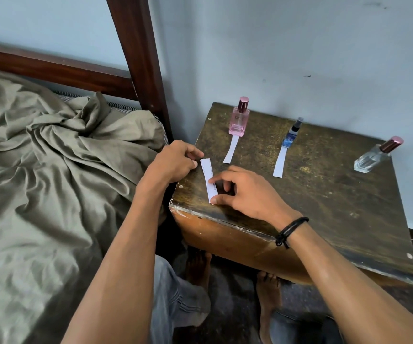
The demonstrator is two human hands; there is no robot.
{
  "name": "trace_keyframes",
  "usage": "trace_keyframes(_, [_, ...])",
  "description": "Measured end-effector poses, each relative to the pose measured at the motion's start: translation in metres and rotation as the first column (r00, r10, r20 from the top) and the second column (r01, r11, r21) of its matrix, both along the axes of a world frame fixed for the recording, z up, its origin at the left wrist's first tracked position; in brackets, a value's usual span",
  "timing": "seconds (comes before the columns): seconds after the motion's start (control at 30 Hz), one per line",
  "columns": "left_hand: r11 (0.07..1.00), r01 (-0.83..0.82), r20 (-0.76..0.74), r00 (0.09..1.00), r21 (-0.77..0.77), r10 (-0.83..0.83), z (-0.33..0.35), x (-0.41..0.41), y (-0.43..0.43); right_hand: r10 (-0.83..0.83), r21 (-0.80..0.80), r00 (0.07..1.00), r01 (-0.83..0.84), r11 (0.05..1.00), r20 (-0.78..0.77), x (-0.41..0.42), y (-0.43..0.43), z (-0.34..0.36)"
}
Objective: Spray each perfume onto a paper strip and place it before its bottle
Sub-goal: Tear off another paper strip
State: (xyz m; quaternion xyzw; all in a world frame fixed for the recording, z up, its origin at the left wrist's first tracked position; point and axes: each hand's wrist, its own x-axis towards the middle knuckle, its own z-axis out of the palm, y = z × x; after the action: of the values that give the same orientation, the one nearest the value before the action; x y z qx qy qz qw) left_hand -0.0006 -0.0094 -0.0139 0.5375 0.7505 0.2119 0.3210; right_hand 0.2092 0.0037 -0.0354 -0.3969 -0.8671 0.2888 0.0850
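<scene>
Three perfume bottles stand on a worn wooden table (324, 207): a pink bottle (239, 119) at the back left, a small blue spray bottle (290, 135) in the middle, a clear bottle with a rose cap (374, 156) at the right. A white paper strip (231, 149) lies before the pink bottle, another strip (280, 162) before the blue one. A third strip (208, 175) lies near the table's left edge. My right hand (245, 192) pinches its near end with thumb and index finger. My left hand (175, 161) hovers curled at its far end, fingertips beside it.
A bed with a crumpled olive sheet (51, 170) fills the left, with a dark wooden bedpost (138, 58) next to the table. A pale wall (299, 45) stands right behind the bottles. My bare feet (267, 294) rest under the table's near edge.
</scene>
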Motion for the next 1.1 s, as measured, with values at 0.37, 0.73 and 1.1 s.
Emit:
trace_keyframes(0.37, [1.000,0.006,-0.025,1.000,-0.024,-0.006,0.002,0.002,0.002,-0.067,0.016,0.994,0.068,0.998,-0.088,-0.001,-0.001,-0.007])
trace_keyframes(0.73, [0.997,0.078,-0.003,0.997,-0.029,-0.078,0.008,0.006,-0.002,-0.465,-0.547,0.782,0.194,0.814,-0.415,-0.001,0.003,0.013])
trace_keyframes(1.1, [1.000,-0.016,-0.054,0.998,0.008,0.016,0.000,0.027,0.005,-0.639,-0.751,0.661,0.168,0.638,-0.395,-0.001,0.006,0.021])
